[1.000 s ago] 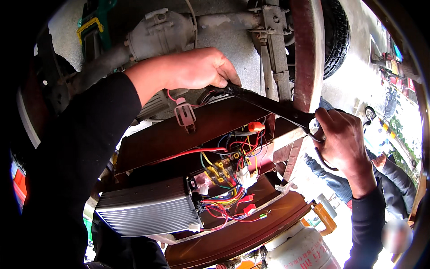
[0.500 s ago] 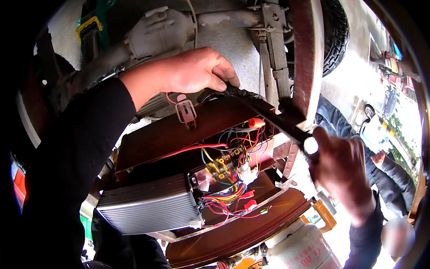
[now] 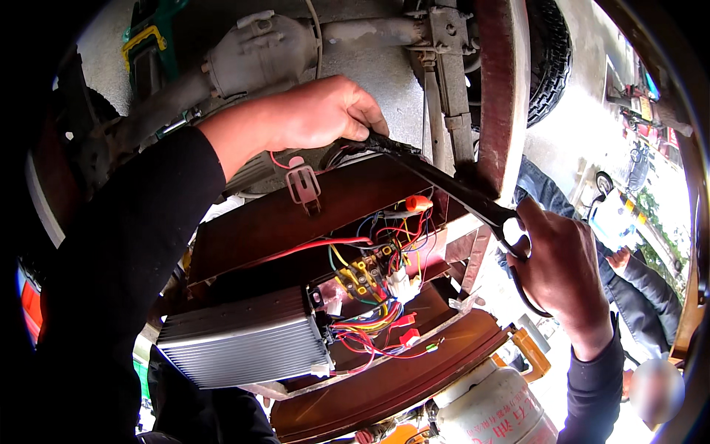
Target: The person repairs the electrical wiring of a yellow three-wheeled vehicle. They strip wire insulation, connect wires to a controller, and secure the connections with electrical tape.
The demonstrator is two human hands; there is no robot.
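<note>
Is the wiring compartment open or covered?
Open: no lid lies over it; the yellow terminal block and coloured wires sit exposed below the dark-red panel.

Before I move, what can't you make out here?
All in the head view:
- Tips of the scissors: lost against the black-wrapped wires, dark on dark.
- Wires under the left hand: covered by it.
- Lower end of the white cylinder: cut off by the bottom edge.

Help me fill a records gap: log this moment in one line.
left hand: grips black bundle | right hand: holds black scissors by handles, blades at bundle | below: finned metal box, coloured wires
</note>
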